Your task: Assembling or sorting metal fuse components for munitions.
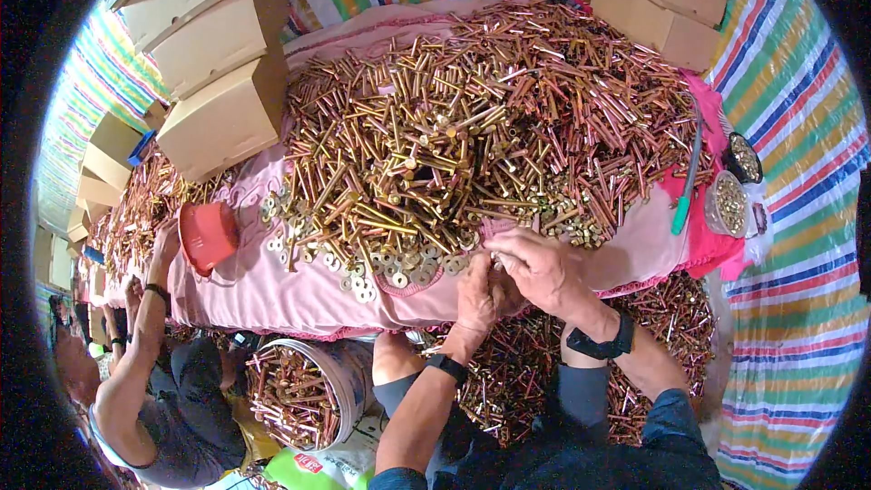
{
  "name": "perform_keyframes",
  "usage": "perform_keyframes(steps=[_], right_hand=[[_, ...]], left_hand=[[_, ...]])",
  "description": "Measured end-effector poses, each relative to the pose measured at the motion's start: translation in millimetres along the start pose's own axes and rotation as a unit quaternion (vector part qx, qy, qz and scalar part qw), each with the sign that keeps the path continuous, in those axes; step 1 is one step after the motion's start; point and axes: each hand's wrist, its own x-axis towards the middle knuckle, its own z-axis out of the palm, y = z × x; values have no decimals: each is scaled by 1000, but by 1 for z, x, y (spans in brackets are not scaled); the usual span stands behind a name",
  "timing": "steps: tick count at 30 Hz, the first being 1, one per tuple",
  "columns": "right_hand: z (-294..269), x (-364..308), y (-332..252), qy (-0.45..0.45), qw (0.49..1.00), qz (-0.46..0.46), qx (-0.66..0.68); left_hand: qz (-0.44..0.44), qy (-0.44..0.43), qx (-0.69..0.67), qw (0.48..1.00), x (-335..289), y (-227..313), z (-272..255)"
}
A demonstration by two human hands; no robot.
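- Your left hand (479, 295) and right hand (537, 265) meet at the near edge of the bench (299, 295), fingers curled together around something small between them; it looks like a bolt with a washer, but your fingers hide most of it, so you cannot tell for sure.
- Just ahead of your hands lies a scatter of flat washers (381, 272) on the pink cloth (635, 245), the nearest ones almost touching your left fingertips.
- Beyond the washers rises a big heap of brass-coloured bolts (481, 118), covering most of the bench.
- To the right of your right hand, well apart, a green pen (687, 183) lies on the cloth, with two small round tubs of small metal parts (729, 202) just beside it.
- Below your wrists, bolts cover the floor (671, 318) under the bench.
- Below and left of your left hand stands a bucket (313, 392) full of bolts.
- Far to your left, another person's hand (166, 240) reaches onto the bench beside a red scoop (209, 234).
- Cardboard boxes (222, 113) stack up beyond that.
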Motion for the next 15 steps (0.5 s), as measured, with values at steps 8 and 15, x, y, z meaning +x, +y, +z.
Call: perform_keyframes(steps=[8,15], right_hand=[[-4,7,1,-20,999,-45,-12],[10,-6,18,47,997,23,51]], left_hand=[[63,56,20,996,5,3,3],[18,26,-5,1000,1,3,4]])
